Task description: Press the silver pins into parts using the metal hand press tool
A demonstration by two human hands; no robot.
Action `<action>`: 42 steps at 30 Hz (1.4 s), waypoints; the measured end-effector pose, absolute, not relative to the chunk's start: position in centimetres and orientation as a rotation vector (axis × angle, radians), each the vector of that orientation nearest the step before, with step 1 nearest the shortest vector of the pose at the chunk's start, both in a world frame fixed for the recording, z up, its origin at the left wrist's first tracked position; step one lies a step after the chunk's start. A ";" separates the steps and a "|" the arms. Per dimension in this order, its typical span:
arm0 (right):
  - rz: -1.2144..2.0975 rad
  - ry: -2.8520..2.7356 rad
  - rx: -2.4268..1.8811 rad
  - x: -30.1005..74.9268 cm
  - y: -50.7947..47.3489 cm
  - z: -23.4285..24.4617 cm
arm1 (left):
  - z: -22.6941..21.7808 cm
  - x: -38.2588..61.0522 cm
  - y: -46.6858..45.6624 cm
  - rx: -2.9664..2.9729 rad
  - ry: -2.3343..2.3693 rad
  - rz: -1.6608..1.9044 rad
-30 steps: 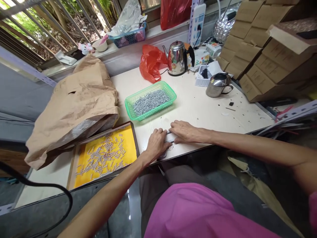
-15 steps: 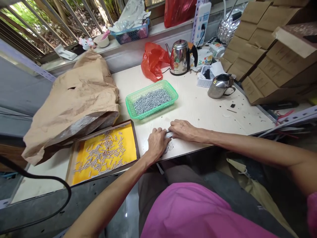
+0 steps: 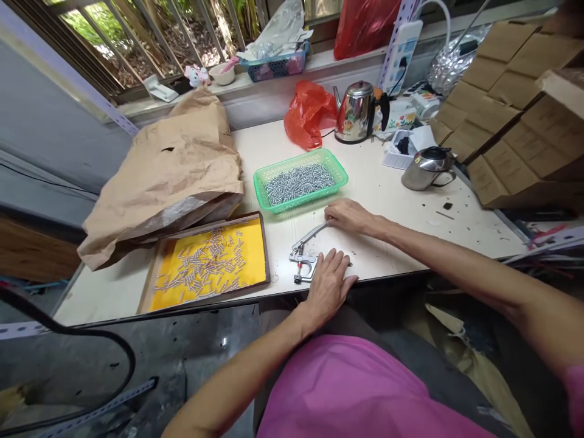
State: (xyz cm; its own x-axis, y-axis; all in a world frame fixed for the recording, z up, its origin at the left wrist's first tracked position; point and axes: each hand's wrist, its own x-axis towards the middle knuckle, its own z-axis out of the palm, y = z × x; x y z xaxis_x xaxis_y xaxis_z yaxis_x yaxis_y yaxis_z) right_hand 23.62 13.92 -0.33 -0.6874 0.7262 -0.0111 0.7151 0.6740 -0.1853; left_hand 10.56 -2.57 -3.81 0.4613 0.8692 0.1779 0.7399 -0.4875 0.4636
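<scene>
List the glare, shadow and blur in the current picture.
Head view: shiny highlights on the steel kettle and metal jug; head view: deep shadow under the table, towards the right; head view: the hand press shows clearly in outline, its small parts soft.

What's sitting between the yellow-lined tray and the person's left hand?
In the head view, the front end of a metal pliers-like tool lies between the yellow-lined tray and the left hand, plus a strip of tabletop.
</scene>
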 end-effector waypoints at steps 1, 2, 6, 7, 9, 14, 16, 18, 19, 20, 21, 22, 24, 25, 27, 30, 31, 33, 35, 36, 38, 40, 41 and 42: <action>0.226 -2.840 -1.172 22.9 13.4 -0.1 | -3.8 10.5 -2.5 2.390 1.357 0.580; 0.198 -2.877 -1.078 22.0 12.7 0.2 | -3.8 10.4 -2.5 2.383 1.347 0.587; 0.292 -3.074 -0.452 18.1 8.1 0.6 | -4.3 10.1 -2.8 2.316 1.338 0.513; 0.300 -3.100 -0.378 17.4 7.1 0.5 | -4.5 10.1 -2.9 2.297 1.343 0.485; 0.284 -3.085 -0.329 16.4 5.7 0.2 | -4.9 9.9 -3.3 2.274 1.346 0.462; 0.341 -3.076 -0.214 16.2 5.8 -0.8 | -5.7 9.7 -3.7 2.280 1.323 0.452; 0.373 -3.074 -0.177 16.4 6.1 -1.0 | -6.0 9.8 -3.8 2.280 1.323 0.462; 0.359 -3.090 -0.161 16.3 6.1 -1.4 | -6.3 9.8 -3.8 2.276 1.331 0.474; 0.355 -3.101 -0.163 16.0 6.0 -1.6 | -6.4 9.8 -3.8 2.279 1.331 0.475; 0.358 -3.109 -0.164 15.7 5.9 -1.8 | -6.4 9.8 -3.9 2.285 1.330 0.472; 0.379 -3.106 -0.157 15.1 5.8 -1.9 | -6.4 9.8 -3.9 2.297 1.324 0.467; 0.419 -3.078 -0.147 14.5 5.8 -1.8 | -6.3 9.9 -3.9 2.315 1.312 0.464; 0.518 -2.922 -0.159 13.4 5.9 -1.0 | -5.8 9.9 -4.1 2.367 1.279 0.482; 0.554 -2.799 -0.190 12.9 6.1 -0.1 | -5.4 9.9 -4.1 2.400 1.260 0.511; 0.554 -2.509 -0.300 12.6 7.2 2.4 | -4.3 9.2 -4.2 2.472 1.245 0.610; 0.363 -2.171 -0.477 13.6 10.5 6.3 | -2.4 5.9 -3.6 2.497 1.459 0.780; 0.292 -2.134 -0.552 14.3 11.9 7.2 | -1.7 4.0 -3.2 2.458 1.615 0.809; 0.184 -2.131 -0.694 15.8 14.6 7.8 | -0.5 -0.3 -2.0 2.320 1.974 0.711; 0.127 -2.186 -0.810 17.2 16.4 7.2 | 0.3 -4.8 -0.7 2.171 2.287 0.540; 0.118 -2.212 -0.846 17.8 16.8 6.6 | 0.6 -6.7 -0.1 2.094 2.401 0.455; 0.136 -2.256 -0.869 18.9 16.2 5.2 | 0.7 -9.6 0.9 1.998 2.474 0.302; 0.201 -2.305 -0.844 19.9 14.2 3.8 | 0.4 -11.1 1.4 1.978 2.438 0.197; 0.250 -2.340 -0.830 20.5 12.9 3.1 | 0.2 -11.4 1.6 1.984 2.409 0.162; 0.310 -2.383 -0.822 21.2 11.6 2.4 | 0.0 -11.5 1.8 1.994 2.386 0.136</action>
